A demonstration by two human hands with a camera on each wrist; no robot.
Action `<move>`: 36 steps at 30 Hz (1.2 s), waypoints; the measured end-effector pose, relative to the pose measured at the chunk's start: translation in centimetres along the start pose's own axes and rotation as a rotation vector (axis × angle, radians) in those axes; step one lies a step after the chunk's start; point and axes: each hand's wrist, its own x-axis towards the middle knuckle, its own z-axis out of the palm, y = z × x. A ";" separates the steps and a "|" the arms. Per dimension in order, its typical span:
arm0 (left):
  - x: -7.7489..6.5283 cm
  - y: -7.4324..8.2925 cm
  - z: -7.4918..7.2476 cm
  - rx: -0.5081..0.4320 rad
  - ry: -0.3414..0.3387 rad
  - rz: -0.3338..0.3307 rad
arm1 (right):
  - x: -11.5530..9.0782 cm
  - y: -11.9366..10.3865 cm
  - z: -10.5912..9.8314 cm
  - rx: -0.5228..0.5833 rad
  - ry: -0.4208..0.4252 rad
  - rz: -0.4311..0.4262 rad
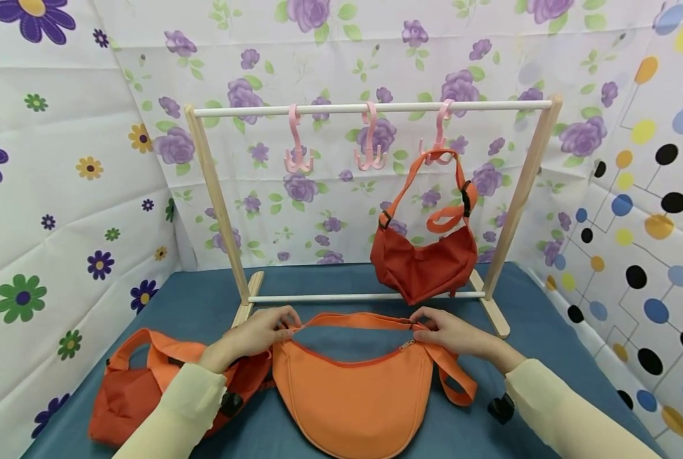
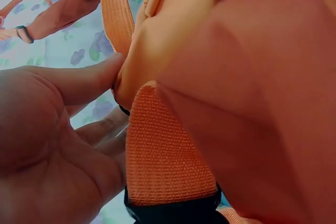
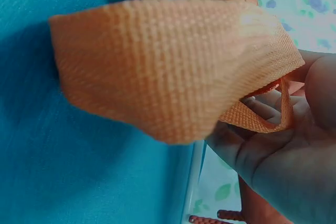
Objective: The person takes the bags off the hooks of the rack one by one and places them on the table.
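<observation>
An orange crescent-shaped shoulder bag [image 1: 355,395] lies in front of me, its strap [image 1: 355,320] stretched across above the zipped opening. My left hand [image 1: 264,330] pinches the bag's upper left corner, with the thumb against the orange fabric in the left wrist view. At the upper right corner, my right hand [image 1: 447,331] grips the strap end, and a loose loop of webbing [image 3: 157,66] hangs from it. Left of this bag, partly under my left forearm, sits a darker red-orange bag [image 1: 126,401] with its own strap.
Behind the bag stands a wooden rack with a white top rail [image 1: 370,109]. Pink hooks [image 1: 299,143] hang from the rail, and a red bag [image 1: 424,261] hangs on the right one. A black buckle [image 1: 501,408] lies by my right sleeve on the blue cloth [image 1: 548,357].
</observation>
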 end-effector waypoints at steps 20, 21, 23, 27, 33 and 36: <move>0.6 0.3 0.2 0.126 -0.052 -0.087 | 0.8 0.0 0.0 -0.148 0.023 0.002; 0.6 0.4 0.1 0.125 -0.048 -0.083 | 0.6 -0.2 -0.3 -0.149 0.030 0.001; 0.6 0.7 -0.1 0.117 -0.035 -0.076 | 0.4 -0.6 -0.7 -0.157 0.046 0.005; 0.8 1.6 -0.6 0.100 -0.014 -0.032 | -0.2 -1.5 -1.8 -0.165 0.066 -0.026; 1.2 3.3 -1.1 0.103 0.036 0.058 | -1.3 -3.1 -3.2 -0.197 0.143 -0.084; 1.5 4.2 -0.9 0.102 0.064 0.094 | -1.6 -3.4 -3.7 -0.208 0.198 -0.105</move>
